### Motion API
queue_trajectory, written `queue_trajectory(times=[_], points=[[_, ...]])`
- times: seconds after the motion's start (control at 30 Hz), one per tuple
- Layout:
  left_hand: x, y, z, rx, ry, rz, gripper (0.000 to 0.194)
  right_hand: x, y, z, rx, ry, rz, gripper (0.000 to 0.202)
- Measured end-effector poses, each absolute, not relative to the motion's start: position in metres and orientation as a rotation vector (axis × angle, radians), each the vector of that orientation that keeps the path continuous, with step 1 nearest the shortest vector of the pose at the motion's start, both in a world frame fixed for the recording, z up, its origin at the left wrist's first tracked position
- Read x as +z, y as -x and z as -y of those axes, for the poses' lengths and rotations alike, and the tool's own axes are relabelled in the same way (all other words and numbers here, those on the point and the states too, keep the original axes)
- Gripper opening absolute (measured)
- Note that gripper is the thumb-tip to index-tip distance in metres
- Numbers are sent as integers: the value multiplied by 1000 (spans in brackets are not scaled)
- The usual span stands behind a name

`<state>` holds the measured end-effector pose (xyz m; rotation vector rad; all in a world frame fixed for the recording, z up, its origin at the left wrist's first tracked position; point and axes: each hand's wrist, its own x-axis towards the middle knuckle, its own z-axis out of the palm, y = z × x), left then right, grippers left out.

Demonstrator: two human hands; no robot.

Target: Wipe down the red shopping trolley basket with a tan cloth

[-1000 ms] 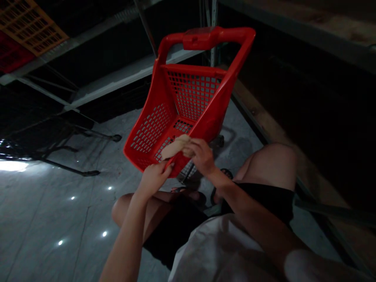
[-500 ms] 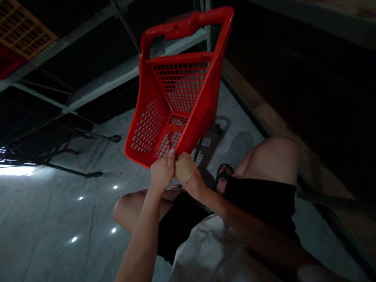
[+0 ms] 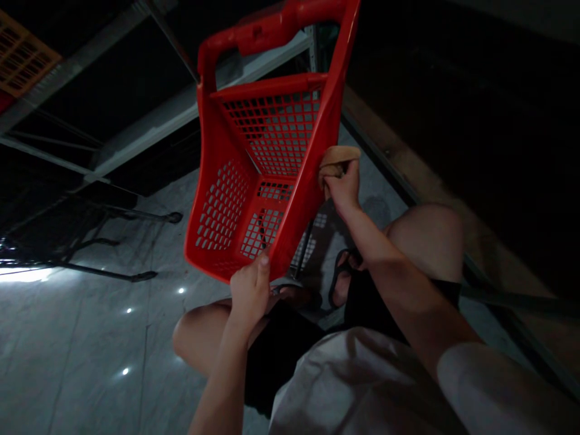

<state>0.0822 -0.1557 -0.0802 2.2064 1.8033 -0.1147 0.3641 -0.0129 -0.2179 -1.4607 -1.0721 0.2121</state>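
A red plastic shopping cart [image 3: 302,199] with perforated walls stands tilted in view before my knees, its basket holding nothing. My left hand [image 3: 251,289] is closed around the near rim of the basket, thumb on top. Against the outer right side of the basket, my right hand [image 3: 345,188] grips a tan cloth [image 3: 338,156], which is folded and pressed to the red plastic. Part of the cloth is hidden behind my fingers.
To the left is a dark metal rack [image 3: 149,127] with an orange crate [image 3: 25,54] on it. Thin dark metal legs [image 3: 113,272] reach across the grey tiled floor [image 3: 90,338]. A low ledge [image 3: 380,145] runs along the right.
My right hand has moved with the cloth from the near corner up and away along the cart's right side. My left hand keeps its hold on the rim. The cart sits slightly nearer in view.
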Motion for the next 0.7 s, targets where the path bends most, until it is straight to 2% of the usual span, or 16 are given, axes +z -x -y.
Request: queue_trajectory(times=[0.1,0.2,0.43,0.57,0.7], points=[[-82,-83,157,-83,-2187,-1855,74,-202,-355,11,271,1494,971,39],[-84,-91,154,-64,-2153,-1951,73,-183,-308,54,337,1486,1027,23],[-82,-101,147,-116,-2129,-1993,71,-167,-204,183,522,1313,1251,21],[-78,-94,151,-77,-2149,-1937,65,-174,-232,147,491,1376,1144,19],[-74,-96,159,-66,-2129,-1900,58,-184,-295,58,242,1506,781,35]])
